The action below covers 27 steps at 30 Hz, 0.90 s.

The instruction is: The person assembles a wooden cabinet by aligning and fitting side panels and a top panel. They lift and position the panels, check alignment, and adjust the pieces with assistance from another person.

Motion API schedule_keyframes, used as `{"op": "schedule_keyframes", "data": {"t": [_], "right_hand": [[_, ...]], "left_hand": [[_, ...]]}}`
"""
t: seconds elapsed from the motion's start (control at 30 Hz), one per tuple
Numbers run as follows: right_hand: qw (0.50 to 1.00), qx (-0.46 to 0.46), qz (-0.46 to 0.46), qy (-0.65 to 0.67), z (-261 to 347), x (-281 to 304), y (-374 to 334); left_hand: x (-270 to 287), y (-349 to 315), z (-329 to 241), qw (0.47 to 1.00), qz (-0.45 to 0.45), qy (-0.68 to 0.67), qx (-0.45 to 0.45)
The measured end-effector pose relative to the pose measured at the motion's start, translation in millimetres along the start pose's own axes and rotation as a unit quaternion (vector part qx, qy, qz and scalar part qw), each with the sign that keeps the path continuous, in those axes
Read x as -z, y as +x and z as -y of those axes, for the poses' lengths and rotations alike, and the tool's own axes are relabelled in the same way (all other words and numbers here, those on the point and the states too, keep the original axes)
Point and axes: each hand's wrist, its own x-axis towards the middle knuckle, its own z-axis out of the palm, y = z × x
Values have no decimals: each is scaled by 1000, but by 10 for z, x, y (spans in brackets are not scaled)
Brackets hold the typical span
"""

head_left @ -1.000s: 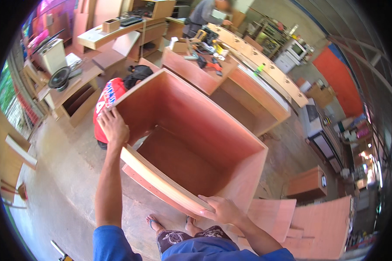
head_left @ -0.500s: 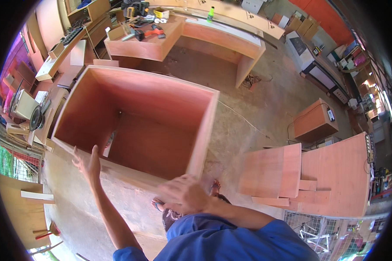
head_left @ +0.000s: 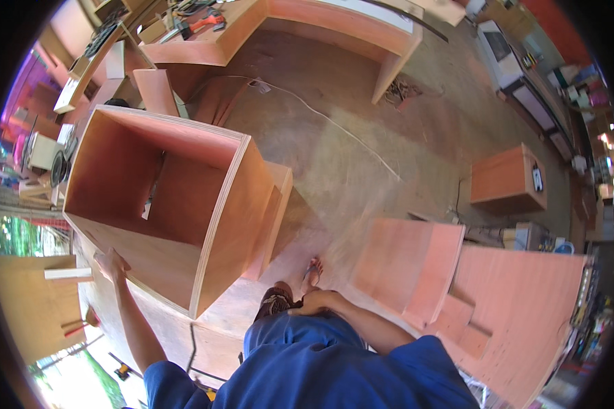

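A large open plywood box (head_left: 235,228) with reddish-brown inner walls stands at the left, its opening facing up toward me. My left hand (head_left: 111,264) is at the near left edge of this box, its fingers bent over the edge. Down by my waist, my right hand (head_left: 310,302) lies against the hem of my blue shirt (head_left: 320,354) and the dark patterned shorts (head_left: 274,302). The fingers of the right hand are partly hidden, and nothing shows in it.
Plywood sheets (head_left: 518,300) lie at the right, with a small wooden cabinet (head_left: 501,183) beyond them. Ahead is a wooden desk frame (head_left: 327,27) bearing tools, including a red one (head_left: 206,23). A pale cord (head_left: 341,129) runs across the concrete floor.
The box has turned and now shows its right outer side. My right hand has left its near right rim and come back to my waist. The left hand has moved lower along the edge.
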Motion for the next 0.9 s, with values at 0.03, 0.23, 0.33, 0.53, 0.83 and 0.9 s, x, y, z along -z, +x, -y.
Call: {"op": "schedule_keyframes", "data": {"t": [0.03,0.23,0.33,0.53,0.83,0.9], "right_hand": [[999,-1,33,-43,-130,-34,39],[945,-53,206,248,-1007,609,-326],[928,14,179,325,-1195,1033,-470],[839,16,99,535,-1700,2118,-416],[959,47,158,231,-2038,3787,44],[970,62,140,191,-2030,4141,-42]], "left_hand": [[-4,-8,3,992,-69,91,-48],[127,-276,-117,1000,-3,-8,-16],[153,-339,-194,993,-76,73,-45],[113,-368,-257,991,-106,77,5],[139,-553,-325,989,-26,102,105],[121,-611,-120,989,-2,128,73]]}}
